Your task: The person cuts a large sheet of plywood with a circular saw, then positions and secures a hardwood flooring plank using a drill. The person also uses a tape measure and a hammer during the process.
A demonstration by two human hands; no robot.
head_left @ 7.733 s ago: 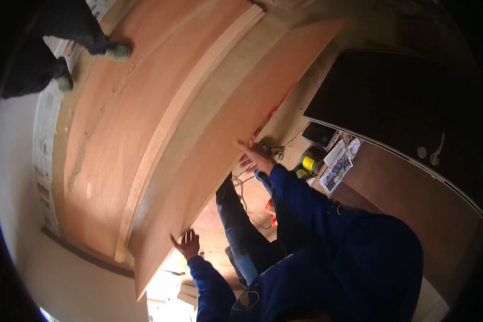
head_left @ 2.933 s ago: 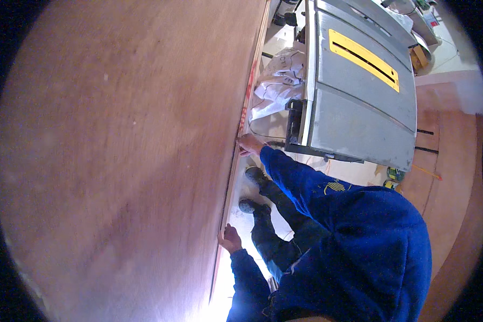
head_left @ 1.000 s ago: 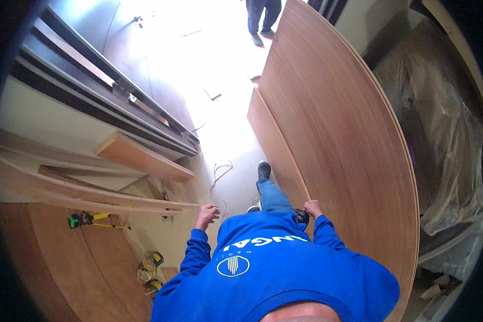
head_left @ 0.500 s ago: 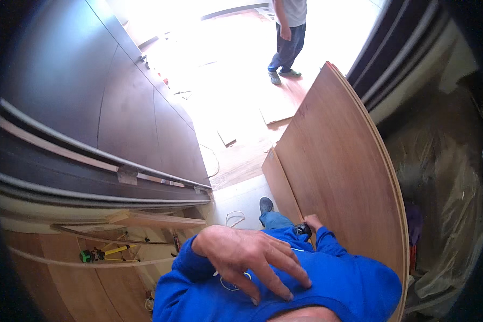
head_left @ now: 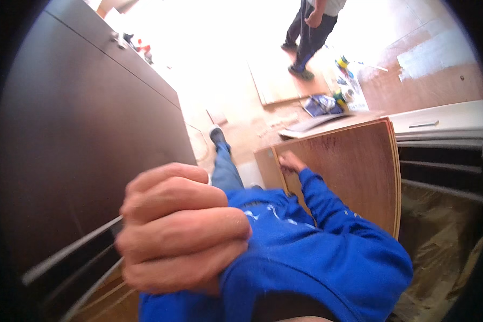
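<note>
In the head view, the worker's right hand is curled round the left edge of a tall wooden panel, seemingly pinching it, though blur hides the fingertips. The panel stands on edge at the worker's right side. The left hand is up close, fingers folded tightly together; its palm is hidden and I see nothing in it. I'd judge this step to be handling the panel one-handed, and the next move calls for a firm hold on that edge. A dark door is on the left. On the washed-out floor lies a flat board, a co-worker standing at it; crumpled plastic sheeting is at right.
</note>
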